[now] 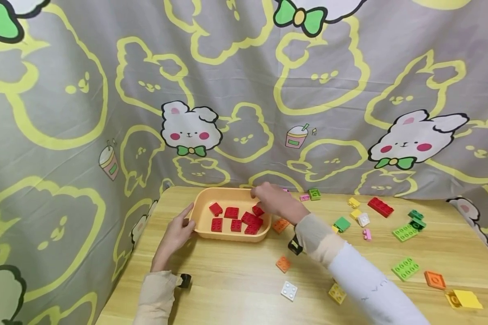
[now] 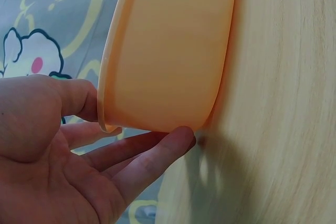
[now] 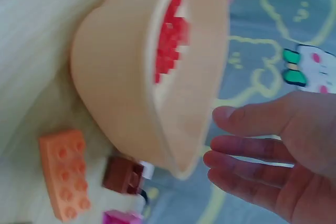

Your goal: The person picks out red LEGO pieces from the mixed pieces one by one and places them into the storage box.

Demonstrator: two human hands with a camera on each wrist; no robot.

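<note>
A shallow peach-orange plastic bin (image 1: 227, 236) stands toward the back of the table with several red toy bricks (image 1: 217, 225) inside. At its left end, my left hand (image 1: 179, 232) holds the bin: the left wrist view shows the thumb at the rim and fingers (image 2: 152, 163) against the end wall near the base. Over the bin's right rim is my right hand (image 1: 274, 201). In the right wrist view that hand (image 3: 262, 156) has extended fingers beside the rim and nothing between them. It partly covers the bin's right end in the head view.
Loose bricks lie to the right: an orange brick (image 1: 281, 225) beside the bin, a red brick (image 1: 380, 207), light green bricks (image 1: 405, 268), a yellow brick (image 1: 465, 299) and a white brick (image 1: 288, 291). A patterned curtain (image 1: 236, 131) hangs behind the table.
</note>
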